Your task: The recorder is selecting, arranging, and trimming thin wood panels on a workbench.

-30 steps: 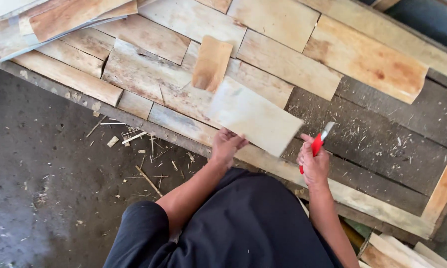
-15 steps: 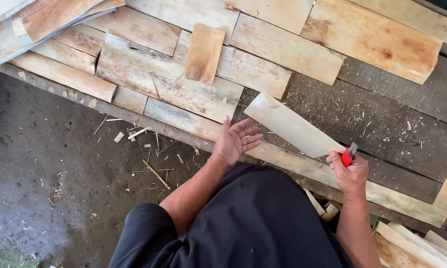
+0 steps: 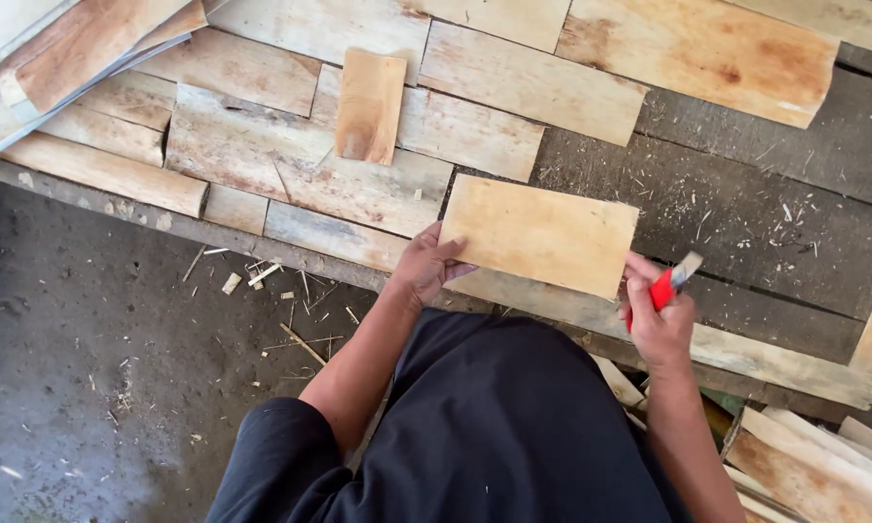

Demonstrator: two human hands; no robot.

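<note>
Landmark: the pale rectangular wooden board (image 3: 540, 233) lay flat on the workbench (image 3: 794, 194), its long side slightly tilted; all places below are given relative to it.
Left hand: the left hand (image 3: 426, 266) sat at the board's near-left corner, thumb on the top face and fingers curled under the edge, gripping it; this hold likely pinned the piece against sliding.
Right hand: the right hand (image 3: 657, 320) stood at the board's near-right corner, closed around a red-handled utility knife (image 3: 670, 283) whose blade end pointed up and away, just beside the board's right edge; one fingertip appeared to touch that corner. With the tool kept off the surface, the hand could probably steady the board.
Small plank: a short brown plank (image 3: 369, 105) lay beyond the board, to its upper left, on the row of laid planks (image 3: 290, 165).
Debris: wood chips (image 3: 261, 276) were scattered on the dark floor (image 3: 87, 387) to the board's lower left.
Offcuts: stacked pale offcuts (image 3: 813, 455) lay to its lower right.
Change from half a second earlier: the board had been seen narrow and on edge, with the left palm open beside it; now it lay face-up and was gripped, and the knife hand had come in closer to its corner.
</note>
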